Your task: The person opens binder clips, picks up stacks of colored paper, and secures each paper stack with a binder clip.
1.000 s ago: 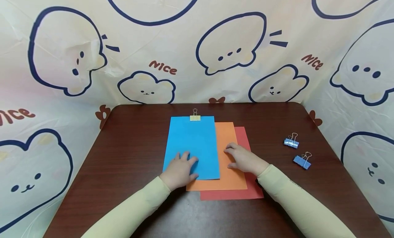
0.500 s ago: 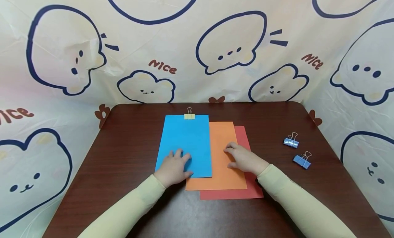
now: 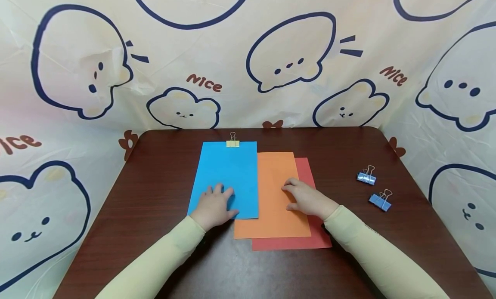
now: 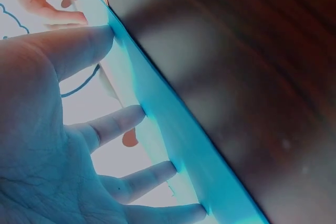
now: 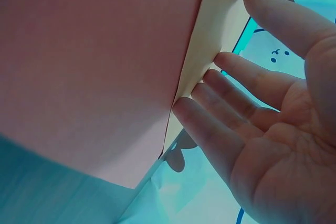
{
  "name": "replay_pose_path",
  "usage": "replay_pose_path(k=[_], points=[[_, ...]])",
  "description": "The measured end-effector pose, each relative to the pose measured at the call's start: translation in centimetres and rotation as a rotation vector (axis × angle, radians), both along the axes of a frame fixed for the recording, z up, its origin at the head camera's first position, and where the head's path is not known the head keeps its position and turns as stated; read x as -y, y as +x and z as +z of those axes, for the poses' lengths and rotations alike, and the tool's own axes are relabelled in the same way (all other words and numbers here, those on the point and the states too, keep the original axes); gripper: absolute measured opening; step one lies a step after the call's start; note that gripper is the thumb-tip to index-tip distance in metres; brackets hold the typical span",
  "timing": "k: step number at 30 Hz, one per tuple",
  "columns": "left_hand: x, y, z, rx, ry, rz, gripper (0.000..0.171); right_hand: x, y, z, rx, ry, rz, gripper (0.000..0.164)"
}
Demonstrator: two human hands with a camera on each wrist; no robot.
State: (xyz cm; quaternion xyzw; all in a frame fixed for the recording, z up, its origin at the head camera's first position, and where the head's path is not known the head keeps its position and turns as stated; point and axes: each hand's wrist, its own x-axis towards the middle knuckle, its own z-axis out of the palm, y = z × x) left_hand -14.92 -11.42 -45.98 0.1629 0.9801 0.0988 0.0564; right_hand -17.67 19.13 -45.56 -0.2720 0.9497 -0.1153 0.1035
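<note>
My left hand (image 3: 214,206) lies with fingers spread on the lower part of a blue sheet of paper (image 3: 232,170). In the left wrist view its fingertips touch the blue surface (image 4: 184,129). A pale yellow binder clip (image 3: 233,143) sits on the sheet's top edge, its wire handles standing up. My right hand (image 3: 310,199) rests its fingertips on an orange sheet (image 3: 275,223), which the blue one partly overlaps. Beneath the orange sheet a red sheet (image 3: 306,243) shows along the right and bottom. In the right wrist view the fingers (image 5: 207,124) press the orange paper (image 5: 210,40).
Two blue binder clips, one upper (image 3: 366,177) and one lower (image 3: 380,201), lie on the right of the dark wooden table (image 3: 155,195). A cloth printed with cartoon animals (image 3: 232,53) hangs behind and around the table.
My left hand has slid the blue sheet, with its yellow clip, to the left and slightly away, uncovering more of the orange sheet. My right hand has stayed in place.
</note>
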Motion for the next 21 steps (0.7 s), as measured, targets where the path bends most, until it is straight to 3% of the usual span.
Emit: replay_pose_path(k=[21], points=[[1.5,-0.9,0.1,-0.004,-0.016,0.089,0.066,0.0,-0.1,0.0,-0.003,0.007,-0.007,0.057]])
